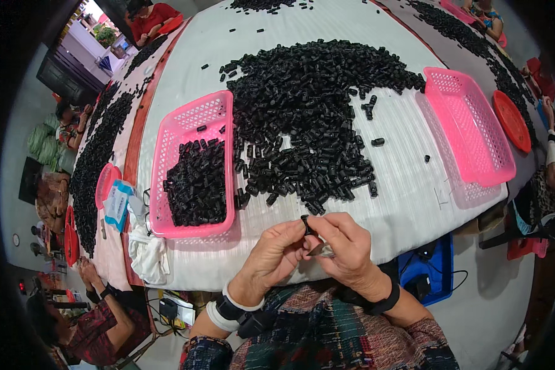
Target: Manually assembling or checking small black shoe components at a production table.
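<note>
My left hand (273, 251) and my right hand (344, 242) meet at the near edge of a white-covered table (407, 203). Between the fingertips of both hands sits one small black plastic piece (306, 223). My right hand also grips a small metal blade (322, 250) that points left, toward my left palm. Just beyond my hands lies a large heap of the same black pieces (308, 117). To the left of the heap, a pink plastic basket (194, 126) holds several black pieces in its near half.
An empty pink basket (468, 123) lies at the right of the table, a red lid (512, 120) past it. White cloth (147, 253) hangs off the table's left corner. Other people sit at neighbouring tables strewn with black pieces. A blue crate (435, 271) stands on the floor.
</note>
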A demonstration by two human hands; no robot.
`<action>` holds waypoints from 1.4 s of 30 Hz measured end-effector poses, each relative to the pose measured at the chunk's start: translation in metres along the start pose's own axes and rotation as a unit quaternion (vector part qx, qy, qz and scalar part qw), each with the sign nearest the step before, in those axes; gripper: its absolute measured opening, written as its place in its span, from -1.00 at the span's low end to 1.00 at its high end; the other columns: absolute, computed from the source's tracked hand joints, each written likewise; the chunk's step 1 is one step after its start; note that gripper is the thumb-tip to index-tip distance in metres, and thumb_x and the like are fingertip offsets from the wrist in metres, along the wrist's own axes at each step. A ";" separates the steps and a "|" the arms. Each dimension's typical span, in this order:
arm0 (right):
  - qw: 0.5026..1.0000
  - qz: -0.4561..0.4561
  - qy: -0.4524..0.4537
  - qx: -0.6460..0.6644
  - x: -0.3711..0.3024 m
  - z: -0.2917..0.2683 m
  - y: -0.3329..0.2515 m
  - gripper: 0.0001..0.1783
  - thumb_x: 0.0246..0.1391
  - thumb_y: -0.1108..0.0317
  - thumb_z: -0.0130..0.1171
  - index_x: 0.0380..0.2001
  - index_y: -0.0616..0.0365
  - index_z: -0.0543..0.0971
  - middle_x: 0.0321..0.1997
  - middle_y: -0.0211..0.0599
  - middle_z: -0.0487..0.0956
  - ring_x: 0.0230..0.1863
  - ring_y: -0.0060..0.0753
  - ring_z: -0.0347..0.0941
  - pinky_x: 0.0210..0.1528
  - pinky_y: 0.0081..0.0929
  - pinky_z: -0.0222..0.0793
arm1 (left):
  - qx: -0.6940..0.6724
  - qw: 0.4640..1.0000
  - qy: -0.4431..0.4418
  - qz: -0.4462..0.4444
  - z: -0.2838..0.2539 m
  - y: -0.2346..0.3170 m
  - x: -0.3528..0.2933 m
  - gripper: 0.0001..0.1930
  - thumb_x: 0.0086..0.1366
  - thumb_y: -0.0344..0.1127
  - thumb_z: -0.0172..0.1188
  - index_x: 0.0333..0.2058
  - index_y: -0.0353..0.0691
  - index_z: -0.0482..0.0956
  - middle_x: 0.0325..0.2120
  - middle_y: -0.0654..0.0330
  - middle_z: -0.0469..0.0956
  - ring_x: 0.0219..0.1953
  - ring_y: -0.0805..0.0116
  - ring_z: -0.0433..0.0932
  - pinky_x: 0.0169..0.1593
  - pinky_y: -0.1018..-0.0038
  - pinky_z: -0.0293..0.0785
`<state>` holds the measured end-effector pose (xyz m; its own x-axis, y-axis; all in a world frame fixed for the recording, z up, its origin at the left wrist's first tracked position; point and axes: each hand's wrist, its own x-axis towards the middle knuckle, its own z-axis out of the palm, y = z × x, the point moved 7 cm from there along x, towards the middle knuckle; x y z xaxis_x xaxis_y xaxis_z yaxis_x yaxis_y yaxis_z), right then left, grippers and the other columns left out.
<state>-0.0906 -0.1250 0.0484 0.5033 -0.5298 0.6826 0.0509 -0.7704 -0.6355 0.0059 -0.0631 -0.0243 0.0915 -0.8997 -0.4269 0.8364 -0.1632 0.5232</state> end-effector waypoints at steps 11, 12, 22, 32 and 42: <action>0.997 -0.066 0.020 -0.028 0.003 -0.012 -0.003 -0.63 -0.39 0.57 0.30 -0.34 0.28 0.55 -0.54 -0.30 0.43 -0.66 -0.39 0.29 -0.66 -0.53 0.15 | 0.004 1.000 0.018 0.013 0.007 -0.002 0.005 -0.82 0.23 -0.36 0.05 -0.31 -0.40 0.50 -0.49 0.14 0.51 -0.48 0.43 0.49 -0.40 0.60 0.45; 0.997 -0.066 0.020 -0.030 0.003 -0.013 -0.003 -0.63 -0.40 0.57 0.30 -0.35 0.28 0.55 -0.55 -0.30 0.42 -0.66 -0.39 0.28 -0.67 -0.53 0.15 | 0.003 1.000 0.019 0.012 0.007 -0.002 0.005 -0.82 0.23 -0.36 0.05 -0.31 -0.40 0.50 -0.49 0.14 0.51 -0.48 0.43 0.49 -0.40 0.60 0.45; 0.996 -0.075 0.017 -0.035 0.002 -0.011 0.004 -0.66 -0.32 0.49 0.25 -0.33 0.31 0.51 -0.54 -0.31 0.41 -0.65 -0.39 0.30 -0.64 -0.50 0.17 | 0.011 1.000 0.012 0.017 0.009 0.000 0.009 -0.81 0.24 -0.39 0.03 -0.29 -0.42 0.50 -0.49 0.12 0.53 -0.49 0.43 0.50 -0.42 0.59 0.47; 0.998 -0.056 0.022 -0.036 -0.001 -0.008 0.015 -0.68 -0.32 0.52 0.25 -0.36 0.29 0.51 -0.54 -0.30 0.42 -0.63 -0.37 0.33 -0.63 -0.50 0.20 | 0.040 0.997 0.066 0.013 0.004 0.000 0.014 -0.80 0.25 -0.36 0.03 -0.25 -0.39 0.50 -0.48 0.15 0.53 -0.48 0.47 0.50 -0.42 0.62 0.45; 0.999 -0.029 0.025 -0.018 0.002 -0.007 0.019 -0.73 -0.30 0.51 0.27 -0.40 0.23 0.50 -0.54 -0.32 0.42 -0.61 -0.36 0.36 -0.62 -0.48 0.24 | 0.040 0.995 0.085 0.012 -0.001 -0.001 0.017 -0.81 0.22 -0.40 0.07 -0.23 -0.38 0.50 -0.46 0.15 0.53 -0.51 0.48 0.49 -0.43 0.62 0.46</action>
<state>-0.0948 -0.1428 0.0400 0.4562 -0.4999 0.7362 0.0479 -0.8124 -0.5812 0.0072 -0.0776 -0.0323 0.2065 -0.8227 -0.5297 0.7873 -0.1817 0.5891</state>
